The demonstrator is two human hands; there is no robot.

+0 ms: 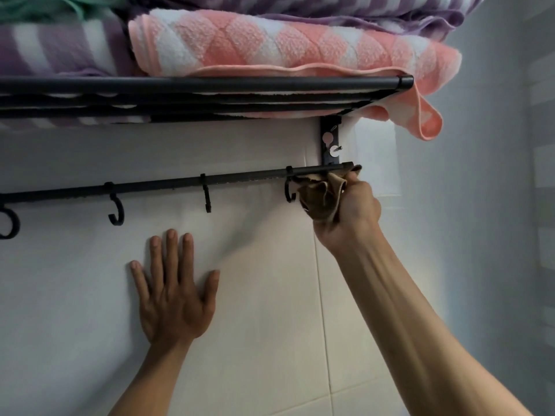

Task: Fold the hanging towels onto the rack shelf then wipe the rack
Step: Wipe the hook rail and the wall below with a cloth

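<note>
A black metal rack shelf runs across the top of the view. Folded towels lie on it: a pink and white one with a corner drooping over the right end, purple striped ones at the left and on top, and a green one at the top left. Below hangs a thin black hook rail with several hooks. My right hand grips a crumpled brown cloth against the rail's right end. Flat on the wall below the rail lies my left hand, fingers spread.
The rack is fixed to a white tiled wall by a black bracket with a screw near the right end. A grey side wall stands close at the right.
</note>
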